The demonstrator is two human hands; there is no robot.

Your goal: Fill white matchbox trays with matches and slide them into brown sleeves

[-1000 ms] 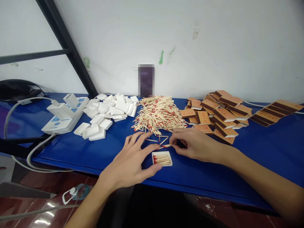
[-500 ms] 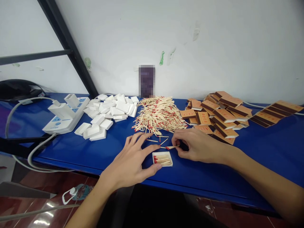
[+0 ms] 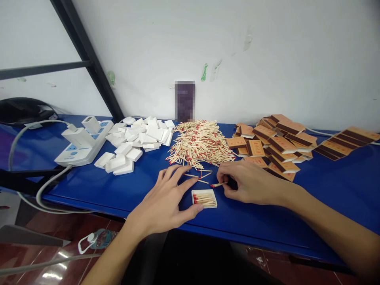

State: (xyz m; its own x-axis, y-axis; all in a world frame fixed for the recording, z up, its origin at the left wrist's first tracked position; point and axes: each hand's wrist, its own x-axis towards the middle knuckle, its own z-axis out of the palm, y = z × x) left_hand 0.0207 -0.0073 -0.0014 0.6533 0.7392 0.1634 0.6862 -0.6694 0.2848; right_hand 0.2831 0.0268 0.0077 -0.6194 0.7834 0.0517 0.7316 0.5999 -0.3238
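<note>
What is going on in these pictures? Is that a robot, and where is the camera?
No robot here! These are a person's own two bare hands. The camera sits on their head, looking forward and down, so you see what's before them.

On the blue table is a big heap of matches, with white trays to its left and orange-brown matchbox covers to its right.

The right hand pinches loose matches. The left hand is spread beside a small open tray holding matches.

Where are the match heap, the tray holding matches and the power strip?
Match heap [image 3: 200, 144]: head view, middle of the pile.
Tray holding matches [image 3: 204, 191]: head view, its far wall.
Power strip [image 3: 85, 153]: head view, white top face.
</note>
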